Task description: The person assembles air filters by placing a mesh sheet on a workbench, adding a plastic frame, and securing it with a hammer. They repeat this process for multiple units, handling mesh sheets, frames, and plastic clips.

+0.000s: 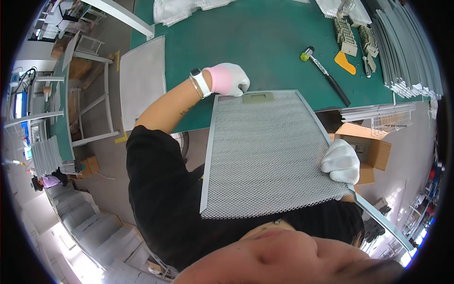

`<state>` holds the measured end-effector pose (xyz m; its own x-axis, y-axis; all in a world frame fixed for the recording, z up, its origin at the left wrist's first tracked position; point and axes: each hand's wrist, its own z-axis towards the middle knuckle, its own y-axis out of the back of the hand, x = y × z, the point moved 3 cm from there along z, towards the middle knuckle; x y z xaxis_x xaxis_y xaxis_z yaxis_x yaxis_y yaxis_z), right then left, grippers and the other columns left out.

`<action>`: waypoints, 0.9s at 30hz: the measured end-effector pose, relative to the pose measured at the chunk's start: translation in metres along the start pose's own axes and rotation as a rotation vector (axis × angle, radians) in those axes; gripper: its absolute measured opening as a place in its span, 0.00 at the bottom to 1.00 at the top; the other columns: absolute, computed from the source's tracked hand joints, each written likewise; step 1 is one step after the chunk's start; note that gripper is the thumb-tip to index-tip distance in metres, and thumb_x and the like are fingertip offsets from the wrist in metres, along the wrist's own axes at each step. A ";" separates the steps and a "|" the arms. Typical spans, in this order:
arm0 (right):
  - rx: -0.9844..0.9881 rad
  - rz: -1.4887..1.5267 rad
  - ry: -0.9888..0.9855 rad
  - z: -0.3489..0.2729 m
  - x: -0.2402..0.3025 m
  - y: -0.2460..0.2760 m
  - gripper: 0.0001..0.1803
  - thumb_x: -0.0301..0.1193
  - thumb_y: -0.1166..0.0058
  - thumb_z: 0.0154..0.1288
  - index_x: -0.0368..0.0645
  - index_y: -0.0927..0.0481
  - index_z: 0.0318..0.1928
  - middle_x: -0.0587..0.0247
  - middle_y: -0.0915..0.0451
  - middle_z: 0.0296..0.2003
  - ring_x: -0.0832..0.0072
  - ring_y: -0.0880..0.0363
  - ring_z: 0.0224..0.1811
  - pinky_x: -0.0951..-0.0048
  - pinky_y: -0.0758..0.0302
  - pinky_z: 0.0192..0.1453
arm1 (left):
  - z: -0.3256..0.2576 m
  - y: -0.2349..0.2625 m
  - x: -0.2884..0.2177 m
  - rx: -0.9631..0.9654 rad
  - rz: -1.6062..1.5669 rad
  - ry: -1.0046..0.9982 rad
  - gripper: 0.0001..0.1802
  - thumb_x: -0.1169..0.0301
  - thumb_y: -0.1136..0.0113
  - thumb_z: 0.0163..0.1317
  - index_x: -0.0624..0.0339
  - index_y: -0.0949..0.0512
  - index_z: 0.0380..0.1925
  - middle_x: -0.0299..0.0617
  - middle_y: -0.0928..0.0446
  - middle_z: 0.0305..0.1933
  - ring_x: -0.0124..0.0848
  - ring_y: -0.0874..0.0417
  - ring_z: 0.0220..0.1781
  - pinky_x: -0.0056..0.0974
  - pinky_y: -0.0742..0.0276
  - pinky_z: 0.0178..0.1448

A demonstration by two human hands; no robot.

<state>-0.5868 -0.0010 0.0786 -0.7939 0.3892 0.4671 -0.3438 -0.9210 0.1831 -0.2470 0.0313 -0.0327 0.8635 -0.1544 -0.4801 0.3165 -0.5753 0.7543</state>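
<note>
A metal mesh filter panel (267, 151) tilts up from the table's near edge toward my body. Thin metal frame strips border its far, left and right sides; the near mesh edge is bare. My left hand (231, 79), in a white glove with a pink cuff, is closed on the far frame edge near its left corner, beside a beige plate (258, 98) set in that edge. At the right side, my right hand (341, 162), also gloved, has its fingers wrapped over the panel edge. Below it a metal frame strip (383, 220) sticks out, angled away from the mesh.
On the green table (213, 42) lie a rubber-headed hammer (326, 75), a yellow scraper-like piece (345, 62), stacked beige parts (346, 38) and many metal strips (406, 52). A pale flat sheet (142, 80) lies at left. An open cardboard box (378, 154) stands right, below the table.
</note>
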 end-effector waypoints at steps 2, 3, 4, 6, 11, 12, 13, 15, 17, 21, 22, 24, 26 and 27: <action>-0.006 0.008 0.005 -0.003 -0.001 0.001 0.20 0.37 0.47 0.65 0.26 0.24 0.32 0.35 0.19 0.35 0.50 0.18 0.34 0.54 0.22 0.31 | 0.009 0.004 0.002 0.052 -0.018 -0.004 0.13 0.65 0.36 0.52 0.58 0.14 0.37 0.45 0.15 0.35 0.43 0.14 0.38 0.44 0.20 0.44; 0.002 -0.026 -0.009 -0.002 0.003 0.000 0.22 0.40 0.46 0.67 0.27 0.25 0.36 0.37 0.19 0.36 0.51 0.18 0.35 0.55 0.22 0.32 | 0.016 0.007 0.001 0.083 -0.028 -0.021 0.13 0.66 0.35 0.51 0.58 0.14 0.36 0.45 0.15 0.34 0.43 0.14 0.37 0.44 0.20 0.43; 0.011 -0.047 -0.011 -0.003 0.003 0.000 0.24 0.43 0.45 0.69 0.28 0.25 0.41 0.38 0.20 0.37 0.52 0.18 0.36 0.55 0.22 0.32 | 0.019 0.009 -0.002 0.111 -0.024 -0.001 0.13 0.68 0.35 0.49 0.59 0.14 0.35 0.44 0.14 0.33 0.41 0.14 0.37 0.44 0.20 0.42; 0.009 -0.068 -0.017 -0.002 0.002 0.000 0.27 0.47 0.44 0.70 0.29 0.25 0.44 0.40 0.20 0.38 0.54 0.18 0.37 0.56 0.22 0.33 | 0.023 0.012 -0.009 0.160 0.035 0.048 0.14 0.68 0.35 0.48 0.59 0.14 0.36 0.44 0.14 0.33 0.41 0.14 0.36 0.44 0.20 0.42; 0.054 -0.011 -0.071 0.017 -0.003 0.004 0.27 0.47 0.44 0.70 0.30 0.26 0.44 0.41 0.21 0.39 0.54 0.19 0.36 0.57 0.23 0.32 | 0.010 0.011 -0.012 0.123 0.068 0.112 0.13 0.67 0.36 0.54 0.60 0.14 0.39 0.45 0.15 0.36 0.42 0.14 0.40 0.43 0.20 0.46; 0.060 0.006 -0.050 0.018 -0.009 0.009 0.25 0.47 0.43 0.68 0.32 0.28 0.38 0.44 0.22 0.35 0.57 0.21 0.32 0.59 0.26 0.29 | -0.006 0.009 -0.006 0.041 0.038 0.120 0.13 0.66 0.37 0.56 0.60 0.15 0.40 0.46 0.15 0.38 0.42 0.14 0.41 0.43 0.20 0.47; 0.027 -0.065 -0.065 0.028 -0.003 0.006 0.25 0.47 0.42 0.66 0.35 0.30 0.33 0.47 0.23 0.32 0.60 0.23 0.28 0.61 0.30 0.26 | -0.004 0.017 -0.004 -0.002 0.045 0.039 0.14 0.66 0.37 0.58 0.60 0.15 0.41 0.46 0.15 0.39 0.42 0.14 0.43 0.42 0.20 0.49; -0.002 -0.078 -0.017 0.036 -0.019 0.011 0.26 0.47 0.41 0.62 0.39 0.35 0.22 0.53 0.25 0.24 0.66 0.27 0.21 0.66 0.37 0.21 | -0.043 0.033 -0.007 -0.191 -0.264 -0.042 0.16 0.64 0.39 0.62 0.60 0.16 0.45 0.46 0.14 0.43 0.39 0.14 0.47 0.40 0.21 0.53; -0.130 -0.185 -0.084 0.044 -0.023 0.011 0.26 0.46 0.42 0.63 0.42 0.35 0.19 0.57 0.25 0.22 0.68 0.27 0.21 0.68 0.37 0.22 | -0.099 0.056 -0.031 -0.334 -0.752 -0.316 0.22 0.61 0.37 0.60 0.65 0.17 0.49 0.46 0.14 0.45 0.38 0.14 0.47 0.39 0.20 0.53; -0.317 -0.293 -0.222 0.046 -0.041 0.024 0.28 0.52 0.44 0.69 0.37 0.25 0.28 0.59 0.22 0.23 0.65 0.22 0.26 0.64 0.32 0.29 | -0.155 0.045 -0.078 -0.742 -0.548 -1.123 0.53 0.32 0.30 0.48 0.69 0.28 0.59 0.53 0.21 0.40 0.46 0.17 0.36 0.46 0.20 0.36; -0.363 -0.296 -0.256 0.052 -0.053 0.029 0.23 0.46 0.40 0.67 0.36 0.24 0.35 0.59 0.21 0.26 0.65 0.22 0.28 0.62 0.29 0.32 | -0.165 0.047 -0.099 -0.932 -0.442 -1.005 0.46 0.37 0.29 0.52 0.69 0.26 0.55 0.53 0.20 0.38 0.45 0.17 0.32 0.44 0.21 0.32; -0.538 -0.362 -0.415 0.046 -0.074 0.025 0.24 0.36 0.33 0.60 0.33 0.26 0.50 0.55 0.20 0.38 0.65 0.22 0.37 0.60 0.25 0.42 | -0.151 0.037 -0.102 -1.388 -0.528 -0.766 0.21 0.65 0.31 0.52 0.68 0.20 0.43 0.51 0.18 0.36 0.43 0.16 0.34 0.44 0.20 0.38; -0.624 -0.553 -0.629 -0.004 -0.113 0.018 0.44 0.27 0.26 0.49 0.32 0.38 0.65 0.49 0.28 0.56 0.63 0.26 0.53 0.59 0.27 0.59 | -0.136 0.039 -0.097 -1.686 -0.586 -0.565 0.09 0.80 0.34 0.53 0.67 0.18 0.36 0.49 0.17 0.34 0.39 0.16 0.35 0.41 0.20 0.42; -0.569 -0.680 -0.733 -0.037 -0.135 0.019 0.57 0.23 0.24 0.44 0.32 0.47 0.72 0.45 0.35 0.65 0.62 0.30 0.62 0.60 0.31 0.68 | -0.134 0.051 -0.093 -1.800 -0.560 -0.476 0.08 0.81 0.36 0.54 0.68 0.18 0.35 0.47 0.17 0.34 0.36 0.17 0.35 0.38 0.21 0.42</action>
<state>-0.5043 -0.0703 -0.0135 0.0608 0.5289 0.8465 -0.9141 -0.3111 0.2600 -0.2588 0.1240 0.1101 0.4755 -0.6237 -0.6204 0.7100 0.6885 -0.1481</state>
